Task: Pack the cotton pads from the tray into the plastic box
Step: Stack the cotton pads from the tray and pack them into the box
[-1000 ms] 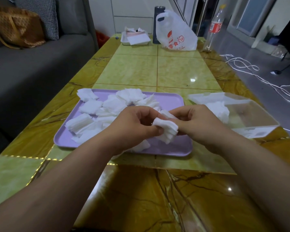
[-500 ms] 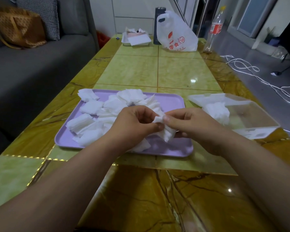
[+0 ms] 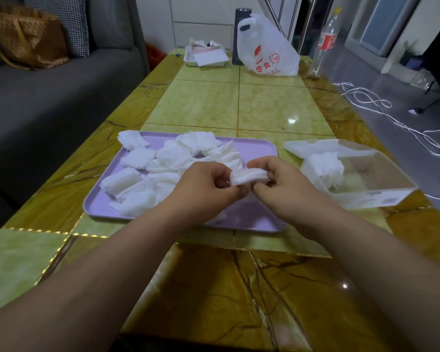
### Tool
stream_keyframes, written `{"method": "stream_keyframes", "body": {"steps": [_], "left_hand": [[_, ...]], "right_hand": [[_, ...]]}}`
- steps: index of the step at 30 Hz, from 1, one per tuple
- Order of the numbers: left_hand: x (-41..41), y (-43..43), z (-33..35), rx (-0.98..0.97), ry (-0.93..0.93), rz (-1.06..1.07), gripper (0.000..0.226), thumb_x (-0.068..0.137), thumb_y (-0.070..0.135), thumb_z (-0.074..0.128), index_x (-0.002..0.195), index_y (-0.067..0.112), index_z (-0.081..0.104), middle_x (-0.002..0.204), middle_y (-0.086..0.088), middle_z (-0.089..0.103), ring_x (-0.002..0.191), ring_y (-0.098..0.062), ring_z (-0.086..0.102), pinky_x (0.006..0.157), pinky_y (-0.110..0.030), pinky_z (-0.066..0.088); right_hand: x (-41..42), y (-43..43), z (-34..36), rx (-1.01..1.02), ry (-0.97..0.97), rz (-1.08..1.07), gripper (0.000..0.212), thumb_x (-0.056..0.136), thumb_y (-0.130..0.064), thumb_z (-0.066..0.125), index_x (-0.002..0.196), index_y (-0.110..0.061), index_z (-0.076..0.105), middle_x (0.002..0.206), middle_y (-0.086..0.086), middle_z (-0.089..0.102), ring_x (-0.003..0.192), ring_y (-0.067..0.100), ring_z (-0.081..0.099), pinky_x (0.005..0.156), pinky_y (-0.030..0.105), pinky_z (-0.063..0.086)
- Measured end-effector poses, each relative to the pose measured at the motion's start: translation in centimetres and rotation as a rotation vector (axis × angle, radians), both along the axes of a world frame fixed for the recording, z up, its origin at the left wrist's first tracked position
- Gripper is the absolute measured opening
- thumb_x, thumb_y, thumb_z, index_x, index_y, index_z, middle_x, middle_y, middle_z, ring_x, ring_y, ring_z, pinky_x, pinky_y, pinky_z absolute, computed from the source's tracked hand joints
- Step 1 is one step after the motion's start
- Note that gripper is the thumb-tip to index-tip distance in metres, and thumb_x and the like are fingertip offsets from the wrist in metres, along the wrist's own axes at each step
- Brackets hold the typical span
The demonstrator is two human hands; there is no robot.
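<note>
my left hand [image 3: 208, 185] and right hand [image 3: 277, 182] each pinch one small stack of cotton pads [image 3: 248, 176] in a tight grip above the purple tray [image 3: 252, 214].

The white plastic carrier bag [image 3: 267, 49] bears red Chinese characters "零食" plus 1 further character too unclear to read, while the red label [image 3: 327, 41] on the clear plastic bottle [image 3: 320, 60] and the sticker [image 3: 389, 200] on the clear plastic box [image 3: 353, 197] are illegible.

glossy marble-look table [image 3: 239, 110], clear plastic box [image 3: 381, 179]
</note>
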State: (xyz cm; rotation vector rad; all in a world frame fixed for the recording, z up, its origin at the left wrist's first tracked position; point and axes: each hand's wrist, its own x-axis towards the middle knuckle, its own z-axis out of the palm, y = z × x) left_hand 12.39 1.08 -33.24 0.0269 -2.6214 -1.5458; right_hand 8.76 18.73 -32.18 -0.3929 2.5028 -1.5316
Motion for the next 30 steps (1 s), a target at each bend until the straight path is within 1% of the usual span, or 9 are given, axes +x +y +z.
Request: {"method": "stream_keyframes", "body": {"steps": [4,7,9,11,13,16,19,22,30], "left_hand": [[-0.3,-0.1,-0.1,-0.079,0.039,0.017,0.021,0.088,0.022,0.075,0.072,0.015,0.065,0.056,0.013,0.052,0.051,-0.003,0.045,0.054,-0.019,0.036],[-0.4,0.0,-0.1,-0.149,0.059,0.001,0.023,0.090,0.021,0.073,0.075,0.007,0.062,0.060,0.005,0.052,0.054,-0.006,0.043,0.056,-0.024,0.036],[-0.4,-0.1,0.3,-0.182,0.070,-0.023,0.017,0.090,0.017,0.072,0.075,0.015,0.063,0.062,0.008,0.056,0.054,-0.003,0.046,0.059,-0.023,0.038],[-0.2,-0.8,1.1,-0.246,0.091,0.005,0.019,0.089,0.014,0.072,0.087,0.032,0.065,0.071,0.012,0.065,0.058,0.000,0.055,0.061,-0.016,0.042],[0.0,-2.0,1.9,-0.373,0.087,0.068,0.017,0.088,0.018,0.072,0.100,0.031,0.070,0.076,0.014,0.067,0.065,0.001,0.058,0.065,-0.014,0.043],[0.6,-3.4,3.1,-0.566,-0.061,0.076,0.012,0.082,0.032,0.077,0.091,0.027,0.071,0.076,0.013,0.064,0.075,-0.007,0.062,0.068,-0.025,0.048],[1.5,-3.4,3.4,-0.639,-0.267,-0.020,0.033,0.071,0.043,0.083,0.098,0.031,0.068,0.088,0.012,0.066,0.084,-0.010,0.064,0.073,-0.028,0.055],[1.3,-3.1,2.4,-0.622,-0.285,-0.043,0.039,0.071,0.040,0.084,0.104,0.030,0.064,0.091,0.009,0.065,0.087,-0.014,0.064,0.072,-0.029,0.053],[-0.2,-0.4,-0.3,-0.485,-0.053,-0.045,0.034,0.087,0.032,0.076,0.119,0.023,0.065,0.104,0.005,0.063,0.090,-0.016,0.061,0.079,-0.031,0.050]], "right_hand": [[0.4,-1.0,-0.3,0.008,-0.015,-0.033,0.048,0.103,-0.009,0.046,0.145,-0.031,0.048,0.129,-0.005,0.058,0.112,0.011,0.056,0.078,0.012,0.042],[0.4,-1.4,-0.5,-0.007,-0.024,-0.018,0.051,0.103,-0.010,0.044,0.148,-0.033,0.044,0.131,-0.004,0.055,0.115,0.012,0.053,0.080,0.018,0.041],[0.3,-1.3,-0.4,-0.004,0.041,-0.036,0.043,0.101,-0.009,0.047,0.139,-0.031,0.052,0.122,-0.006,0.059,0.105,0.009,0.057,0.075,0.014,0.042],[0.1,-1.1,-0.4,-0.034,0.107,-0.095,0.028,0.097,-0.010,0.056,0.119,-0.026,0.060,0.107,-0.008,0.065,0.089,0.005,0.059,0.069,0.016,0.043],[-0.2,-0.7,-0.5,-0.077,0.091,-0.173,0.018,0.092,-0.013,0.063,0.107,-0.024,0.063,0.095,-0.006,0.068,0.077,0.007,0.059,0.066,0.022,0.044],[-0.4,-0.3,-1.0,-0.101,0.005,-0.223,0.016,0.089,-0.016,0.066,0.104,-0.023,0.063,0.094,-0.003,0.069,0.079,0.013,0.061,0.065,0.027,0.046],[-0.2,-0.4,-1.4,-0.095,-0.022,-0.230,0.014,0.091,-0.019,0.065,0.103,-0.025,0.061,0.097,-0.004,0.068,0.082,0.014,0.062,0.064,0.027,0.046],[-0.3,-0.4,-1.5,-0.085,-0.010,-0.233,0.014,0.092,-0.020,0.065,0.105,-0.025,0.061,0.098,-0.004,0.068,0.081,0.013,0.061,0.062,0.026,0.045],[-0.5,-0.4,-1.3,-0.108,0.041,-0.283,0.015,0.094,-0.020,0.064,0.108,-0.025,0.060,0.098,-0.006,0.067,0.081,0.008,0.062,0.065,0.023,0.046]]}}
